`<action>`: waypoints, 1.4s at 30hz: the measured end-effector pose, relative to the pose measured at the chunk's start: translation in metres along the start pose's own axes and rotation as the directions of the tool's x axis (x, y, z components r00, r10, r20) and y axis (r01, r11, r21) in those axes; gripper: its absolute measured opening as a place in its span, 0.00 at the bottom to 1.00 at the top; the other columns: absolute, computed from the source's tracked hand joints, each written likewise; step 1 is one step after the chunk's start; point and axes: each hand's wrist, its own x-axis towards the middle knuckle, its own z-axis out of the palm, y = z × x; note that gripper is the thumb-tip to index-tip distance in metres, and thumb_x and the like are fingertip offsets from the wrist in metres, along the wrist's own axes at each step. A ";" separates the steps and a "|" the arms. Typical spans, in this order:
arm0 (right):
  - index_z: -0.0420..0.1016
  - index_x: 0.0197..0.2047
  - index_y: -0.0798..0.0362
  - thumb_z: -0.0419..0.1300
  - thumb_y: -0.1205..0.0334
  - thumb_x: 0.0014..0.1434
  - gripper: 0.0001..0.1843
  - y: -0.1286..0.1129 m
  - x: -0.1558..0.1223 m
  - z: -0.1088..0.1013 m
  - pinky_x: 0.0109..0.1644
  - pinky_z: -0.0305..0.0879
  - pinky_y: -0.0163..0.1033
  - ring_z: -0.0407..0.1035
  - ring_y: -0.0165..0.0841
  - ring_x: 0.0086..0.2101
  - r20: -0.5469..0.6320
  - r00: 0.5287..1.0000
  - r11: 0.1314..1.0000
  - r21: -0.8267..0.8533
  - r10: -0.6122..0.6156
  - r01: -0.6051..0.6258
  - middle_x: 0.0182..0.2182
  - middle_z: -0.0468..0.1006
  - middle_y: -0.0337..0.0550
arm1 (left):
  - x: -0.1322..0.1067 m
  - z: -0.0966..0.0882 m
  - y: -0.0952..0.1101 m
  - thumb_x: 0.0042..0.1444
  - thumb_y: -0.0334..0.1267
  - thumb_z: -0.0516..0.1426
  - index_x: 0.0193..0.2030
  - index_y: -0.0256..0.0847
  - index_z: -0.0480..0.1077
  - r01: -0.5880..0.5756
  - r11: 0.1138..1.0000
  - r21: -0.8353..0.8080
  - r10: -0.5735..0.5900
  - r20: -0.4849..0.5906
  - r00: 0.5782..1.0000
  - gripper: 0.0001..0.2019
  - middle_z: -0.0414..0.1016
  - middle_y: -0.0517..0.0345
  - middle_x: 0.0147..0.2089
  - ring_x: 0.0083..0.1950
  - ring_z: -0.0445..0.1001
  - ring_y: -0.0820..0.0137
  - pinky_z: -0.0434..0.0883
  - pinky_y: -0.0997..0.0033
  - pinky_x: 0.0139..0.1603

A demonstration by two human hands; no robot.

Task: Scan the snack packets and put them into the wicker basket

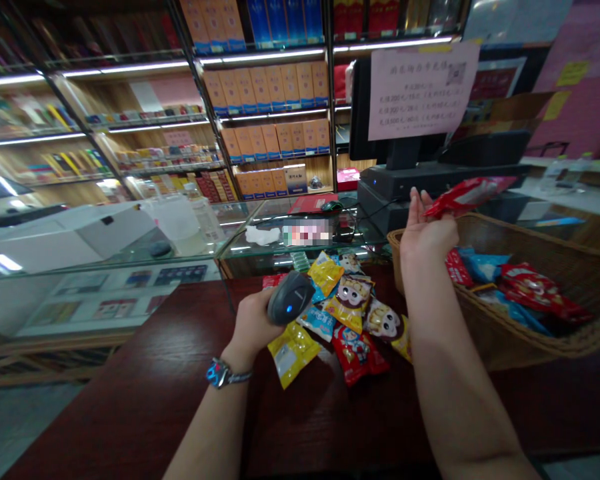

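Gripping dark-grey plastic handheld scanner (pixel 297 293) (blue light (pixel 289 309) on) in curled left hand (pixel 250 327), by loose pile of yellow, red and blue glossy packets (pixel 349 300) on reddish-brown wooden table (pixel 325 433). Pinching shiny red plastic packet (pixel 473 195) in right hand (pixel 430 233), raised near brown wicker basket (pixel 465 341) of red and blue packets (pixel 535 288).
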 end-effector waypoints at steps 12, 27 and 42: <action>0.78 0.43 0.51 0.64 0.54 0.49 0.17 -0.022 -0.039 0.011 0.33 0.69 0.35 0.73 0.31 0.28 0.761 0.528 0.901 -0.434 0.377 -0.018 0.29 0.79 0.39 | 0.000 0.001 -0.001 0.45 0.37 0.64 0.43 0.40 0.78 0.000 1.000 -0.020 0.000 -0.008 1.000 0.15 0.83 0.55 0.33 0.32 0.80 0.62 0.72 0.71 0.31; 0.70 0.25 0.50 0.75 0.41 0.29 0.28 -0.013 -0.089 0.019 0.26 0.66 0.37 0.70 0.33 0.19 0.399 -0.189 0.439 -0.855 0.897 0.276 0.17 0.75 0.37 | 0.000 -0.001 0.001 0.44 0.36 0.64 0.45 0.39 0.79 -0.009 1.000 -0.017 0.009 -0.021 1.000 0.17 0.84 0.53 0.35 0.33 0.81 0.61 0.73 0.70 0.33; 0.72 0.53 0.47 0.58 0.77 0.46 0.30 -0.020 -0.048 0.003 0.30 0.68 0.32 0.74 0.31 0.30 0.386 0.100 0.321 -0.862 0.917 0.392 0.44 0.78 0.43 | 0.000 0.001 -0.001 0.45 0.36 0.64 0.46 0.38 0.78 0.019 1.000 -0.020 -0.018 0.008 1.000 0.19 0.84 0.52 0.37 0.35 0.80 0.61 0.71 0.72 0.32</action>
